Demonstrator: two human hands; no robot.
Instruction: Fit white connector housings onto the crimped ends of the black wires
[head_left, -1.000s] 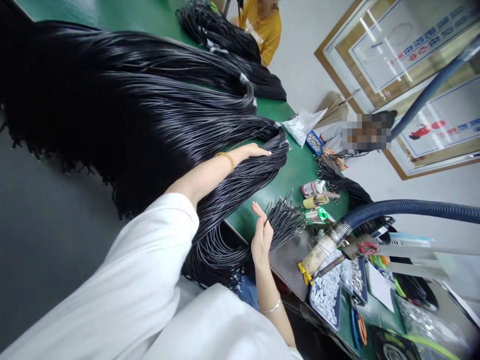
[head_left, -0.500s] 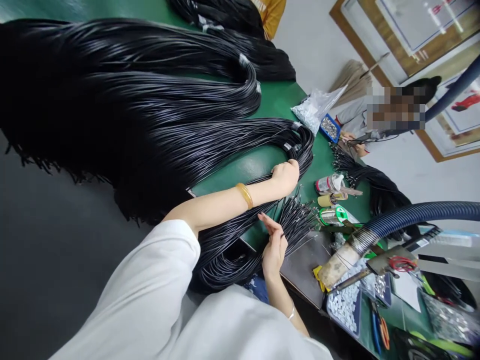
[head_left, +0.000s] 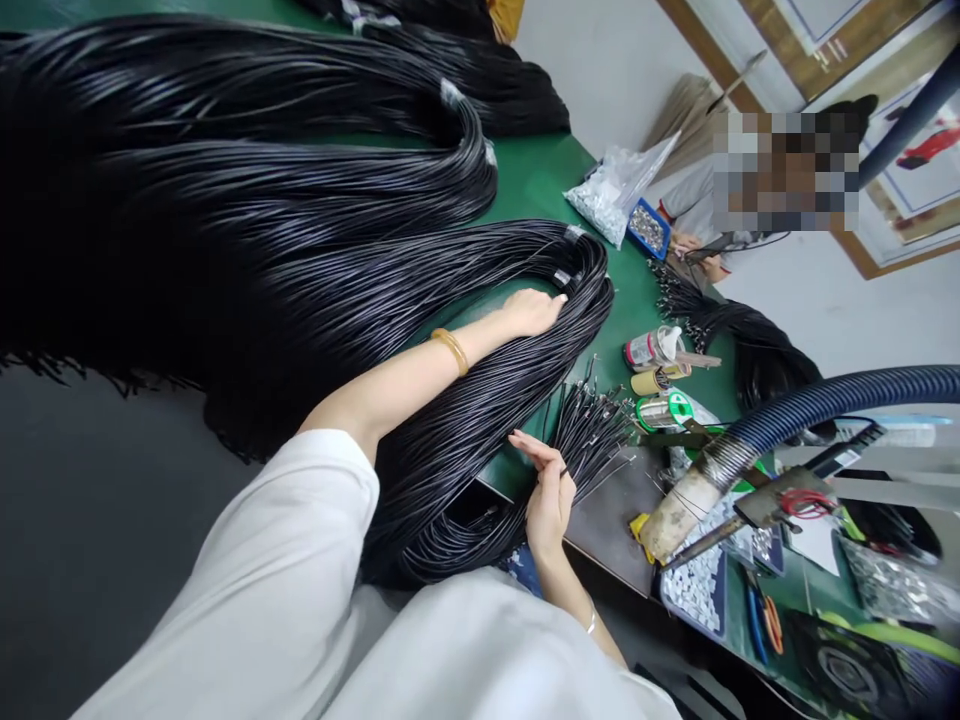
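Observation:
Long black cables (head_left: 495, 390) lie looped in a thick bundle that runs under my left forearm. At the inner side of the bundle's bend, my left hand (head_left: 534, 312) is closed with its fingers curled on some of the strands; the fingertips are partly hidden. White ties (head_left: 574, 233) wrap parts of this bend. Lower down, my right hand (head_left: 549, 500) rests against a smaller bunch of black cables, some fingers stretched out toward the large bundle. Stripped wire ends (head_left: 596, 430) fan out just beyond it.
More cable bundles (head_left: 315, 180) cover the green table (head_left: 532, 185). Small bottles and a solder spool (head_left: 666, 410) stand beyond the wire ends. A ribbed hose (head_left: 840, 400) reaches in above a tray of small white parts (head_left: 694, 590). A co-worker's hands (head_left: 697, 255) are near a blue tray (head_left: 649, 230).
My left hand has moved up and left along the bend, and the cables below it now spread in a wider band. My right hand has stayed almost in place. The view has shifted slightly.

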